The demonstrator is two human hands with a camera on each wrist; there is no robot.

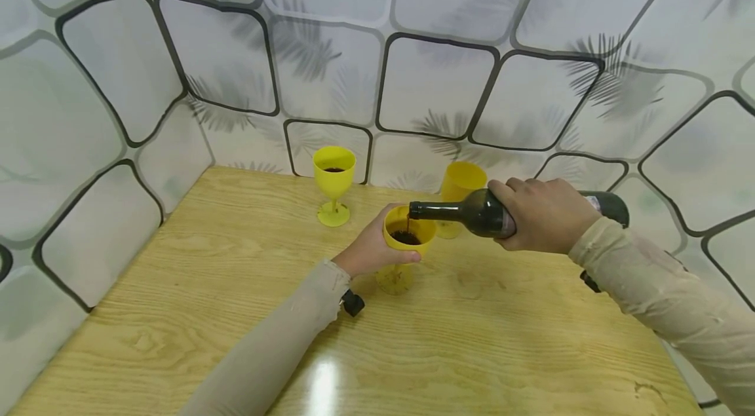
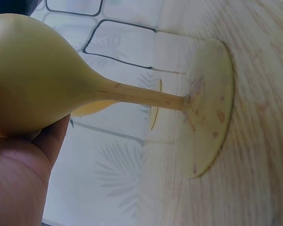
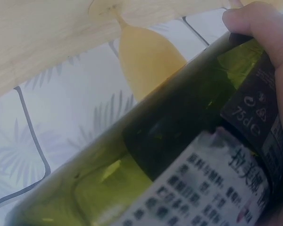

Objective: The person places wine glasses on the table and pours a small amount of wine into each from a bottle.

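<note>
My left hand (image 1: pixel 373 247) grips the bowl of a yellow goblet (image 1: pixel 407 247), whose foot stands on the table, as the left wrist view shows. My right hand (image 1: pixel 545 214) holds a dark green wine bottle (image 1: pixel 480 211) nearly level, its neck over that goblet's rim. A thin dark stream runs from the bottle's mouth into the goblet, where dark liquid lies. In the right wrist view the bottle (image 3: pixel 108 174) shows a white printed label, with some liquid visible through the glass.
Another yellow goblet (image 1: pixel 333 170) with dark liquid in it stands at the back left. A third goblet (image 1: pixel 463 181) stands behind the bottle's neck, partly hidden. The wooden table (image 1: pixel 177 285) meets patterned walls (image 1: pixel 330 75) at the back and sides.
</note>
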